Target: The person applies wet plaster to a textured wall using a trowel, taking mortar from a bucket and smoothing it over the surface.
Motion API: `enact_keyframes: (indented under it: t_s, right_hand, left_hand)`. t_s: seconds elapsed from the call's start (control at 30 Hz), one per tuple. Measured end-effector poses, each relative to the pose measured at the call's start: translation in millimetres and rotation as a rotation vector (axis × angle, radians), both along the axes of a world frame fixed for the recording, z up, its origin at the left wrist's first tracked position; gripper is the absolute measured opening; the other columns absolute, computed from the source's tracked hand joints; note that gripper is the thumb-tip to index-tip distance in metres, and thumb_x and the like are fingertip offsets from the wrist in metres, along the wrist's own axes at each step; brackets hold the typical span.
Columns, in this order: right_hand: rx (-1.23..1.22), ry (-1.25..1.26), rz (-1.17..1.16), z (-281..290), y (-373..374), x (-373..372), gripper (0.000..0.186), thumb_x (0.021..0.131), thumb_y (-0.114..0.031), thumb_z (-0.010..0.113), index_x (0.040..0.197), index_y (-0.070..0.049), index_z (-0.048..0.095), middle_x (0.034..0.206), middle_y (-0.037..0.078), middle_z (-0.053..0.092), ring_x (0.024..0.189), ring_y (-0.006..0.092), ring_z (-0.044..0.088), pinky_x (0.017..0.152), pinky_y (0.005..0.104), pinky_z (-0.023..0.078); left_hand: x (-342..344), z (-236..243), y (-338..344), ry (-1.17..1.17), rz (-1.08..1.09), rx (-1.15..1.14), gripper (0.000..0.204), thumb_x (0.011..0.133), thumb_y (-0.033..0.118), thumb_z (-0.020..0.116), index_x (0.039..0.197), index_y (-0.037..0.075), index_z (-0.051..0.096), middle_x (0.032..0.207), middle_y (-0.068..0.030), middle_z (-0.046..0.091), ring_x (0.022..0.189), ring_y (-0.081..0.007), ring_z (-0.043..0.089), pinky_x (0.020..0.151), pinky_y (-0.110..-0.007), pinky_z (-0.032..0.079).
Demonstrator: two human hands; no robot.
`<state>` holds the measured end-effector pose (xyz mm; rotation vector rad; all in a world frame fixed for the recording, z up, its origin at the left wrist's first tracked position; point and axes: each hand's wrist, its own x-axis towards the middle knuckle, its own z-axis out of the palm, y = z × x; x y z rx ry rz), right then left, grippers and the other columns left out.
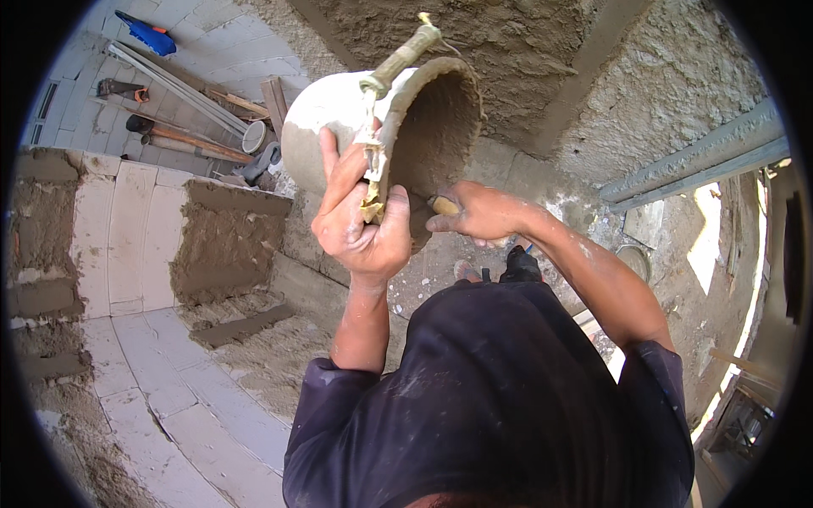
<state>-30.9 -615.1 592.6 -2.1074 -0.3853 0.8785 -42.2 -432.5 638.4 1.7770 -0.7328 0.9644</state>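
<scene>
Our left hand [362,227] grips the bucket [315,127], likely steadying it; our right hand [484,212] clasps a handle [443,205] at its mouth.

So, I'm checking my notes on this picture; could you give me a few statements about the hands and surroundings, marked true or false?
1. The left hand holds the bucket. True.
2. The bucket stands upright. False: it is tilted, its mouth turned toward the picture's right.
3. The right hand grips a yellowish handle. True.
4. The blue object lies at the upper right. False: the blue object is at the upper left.
5. The shirt is dark. True.
</scene>
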Motion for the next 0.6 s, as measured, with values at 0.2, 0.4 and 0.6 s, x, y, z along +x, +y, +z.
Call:
enact_keyframes:
  t_s: [0.2, 0.4, 0.6]
  right_hand:
    - [0.401, 0.011, 0.126, -17.4, -4.5, 4.5, 0.038, 0.090, -0.031, 0.070, 0.105, 0.002, 0.058, 0.065, 0.007, 0.056, 0.046, 0.0138, 0.053, 0.047, 0.0335, 0.044]
    - [0.603, 0.312, 0.061, -24.2, -26.5, -6.7, 0.026, 0.090, -0.020, 0.068, 0.108, -0.003, 0.060, 0.065, -0.002, 0.051, 0.045, 0.0034, 0.044, 0.043, 0.0239, 0.038]
    - [-0.043, -0.368, 0.068, -42.7, -77.2, 0.3, 0.040, 0.086, -0.021, 0.068, 0.119, -0.001, 0.059, 0.096, 0.027, 0.066, 0.096, 0.0462, 0.062, 0.085, 0.0506, 0.050]
  left_hand:
    - [-20.0, 9.0, 18.6, 0.170, -0.003, -0.277, 0.049, 0.073, 0.005, 0.070, 0.119, -0.011, 0.064, 0.130, -0.0272, 0.060, 0.134, -0.0411, 0.047, 0.116, -0.049, 0.026]
    - [-19.6, -25.0, 22.5, 0.296, 0.098, -0.443, 0.053, 0.073, -0.003, 0.061, 0.125, -0.013, 0.059, 0.127, -0.0236, 0.061, 0.126, -0.0297, 0.054, 0.111, -0.039, 0.033]
    - [-1.9, -89.5, 7.9, 0.458, 0.294, -0.621, 0.039, 0.076, -0.006, 0.057, 0.114, -0.009, 0.064, 0.098, -0.0074, 0.068, 0.083, -0.0132, 0.061, 0.078, -0.025, 0.048]
